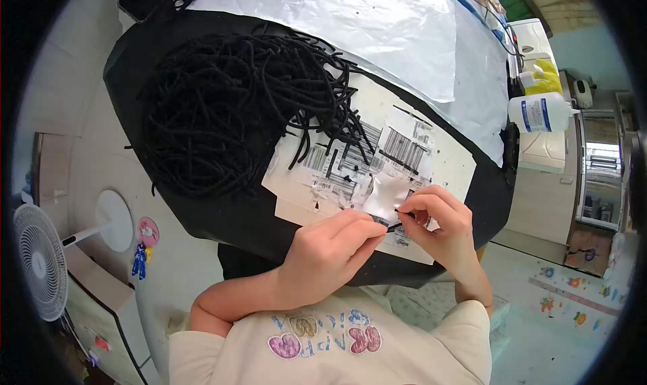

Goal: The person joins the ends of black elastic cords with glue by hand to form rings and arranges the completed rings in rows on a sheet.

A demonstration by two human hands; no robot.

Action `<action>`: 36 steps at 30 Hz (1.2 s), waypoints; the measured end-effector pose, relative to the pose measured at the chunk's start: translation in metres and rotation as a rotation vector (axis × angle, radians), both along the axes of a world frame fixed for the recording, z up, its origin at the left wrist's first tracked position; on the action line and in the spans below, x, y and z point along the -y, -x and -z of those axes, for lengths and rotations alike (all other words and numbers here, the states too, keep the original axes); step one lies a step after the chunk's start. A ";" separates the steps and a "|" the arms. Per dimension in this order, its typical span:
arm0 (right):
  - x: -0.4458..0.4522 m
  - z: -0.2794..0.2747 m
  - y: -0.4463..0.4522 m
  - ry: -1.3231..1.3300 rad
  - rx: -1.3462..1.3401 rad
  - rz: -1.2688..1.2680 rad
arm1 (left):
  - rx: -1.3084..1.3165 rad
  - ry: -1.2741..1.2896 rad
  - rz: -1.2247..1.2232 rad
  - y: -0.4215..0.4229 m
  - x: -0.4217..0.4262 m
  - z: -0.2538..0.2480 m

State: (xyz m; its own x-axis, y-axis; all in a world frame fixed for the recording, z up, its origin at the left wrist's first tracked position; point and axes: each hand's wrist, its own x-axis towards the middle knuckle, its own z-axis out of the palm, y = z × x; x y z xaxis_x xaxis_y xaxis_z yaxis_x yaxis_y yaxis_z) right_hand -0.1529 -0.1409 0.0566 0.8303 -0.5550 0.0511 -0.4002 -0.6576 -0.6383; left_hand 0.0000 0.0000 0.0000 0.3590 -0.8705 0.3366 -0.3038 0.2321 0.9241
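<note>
My left hand is closed in a pinch on a short black cord over the cardboard. Close by on its right, my right hand pinches a small black piece, perhaps the cord's end; the fingertips hide most of it. Beneath both hands lies a flat cardboard sheet covered with barcode labels and a shiny clear patch. A large tangled pile of black cords spreads over the black cloth, and some cords reach onto the cardboard.
Black cloth covers the work surface, with white plastic sheeting beyond it. A white bottle stands at right near a yellow item. On the floor at left are a white fan and a small blue toy.
</note>
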 end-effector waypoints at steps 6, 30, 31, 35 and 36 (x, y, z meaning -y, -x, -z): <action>0.001 0.002 -0.003 0.059 -0.025 -0.029 | 0.007 0.005 -0.013 -0.001 0.001 0.002; 0.000 -0.008 0.001 -0.396 0.073 -0.012 | -0.312 -0.073 0.169 -0.018 -0.002 -0.005; -0.001 -0.004 0.002 -0.558 0.154 -0.002 | -0.357 -0.079 0.196 -0.021 -0.002 -0.005; -0.008 -0.003 0.002 -0.964 0.281 0.021 | -0.597 -0.160 0.285 -0.025 -0.005 -0.011; -0.010 -0.005 0.001 -0.995 0.270 0.028 | -0.645 -0.172 0.302 -0.025 -0.006 -0.011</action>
State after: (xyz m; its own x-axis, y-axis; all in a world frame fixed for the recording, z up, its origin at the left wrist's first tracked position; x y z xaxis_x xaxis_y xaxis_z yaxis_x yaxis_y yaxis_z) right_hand -0.1544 -0.1313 0.0614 0.8456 -0.4665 -0.2594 -0.1701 0.2252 -0.9594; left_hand 0.0253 0.0058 0.0112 0.1761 -0.9843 -0.0111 0.3674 0.0553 0.9284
